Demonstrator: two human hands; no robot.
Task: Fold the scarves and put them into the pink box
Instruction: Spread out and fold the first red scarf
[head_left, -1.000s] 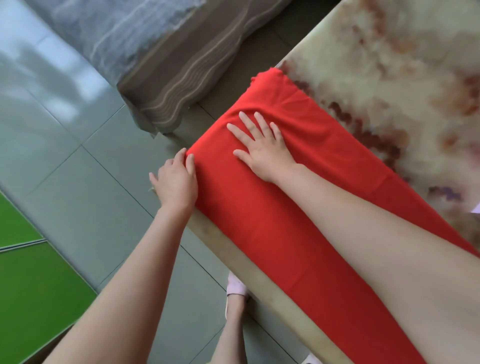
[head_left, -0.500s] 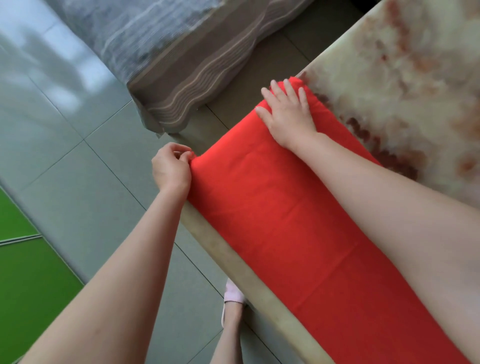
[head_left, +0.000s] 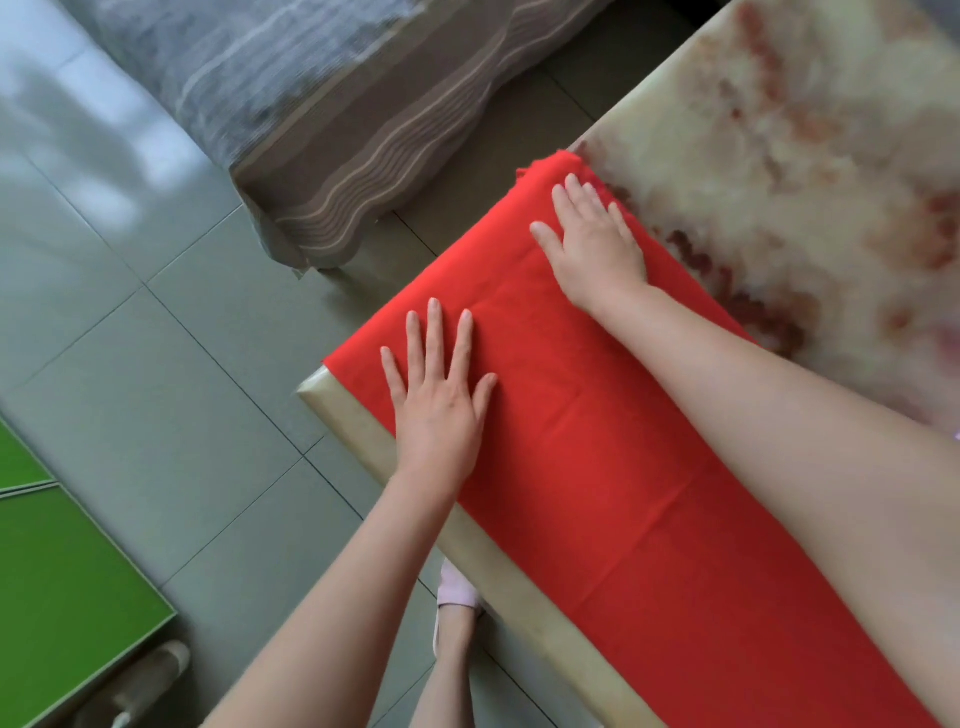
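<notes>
Plainly this is the smoothing step of a fold. The left hand (head_left: 441, 400) lies flat, fingers spread, on the scarf (head_left: 623, 467) by the table's (head_left: 810, 145) near edge. The right hand (head_left: 597, 244) presses flat, fingers straight, on the scarf further in from that edge. The scarf lies as a long band along the table's edge. Next, I judge, both end corners need pinching and carrying back along the band. The band's other end is cut off at right, no box shows, and the layer count is unclear.
</notes>
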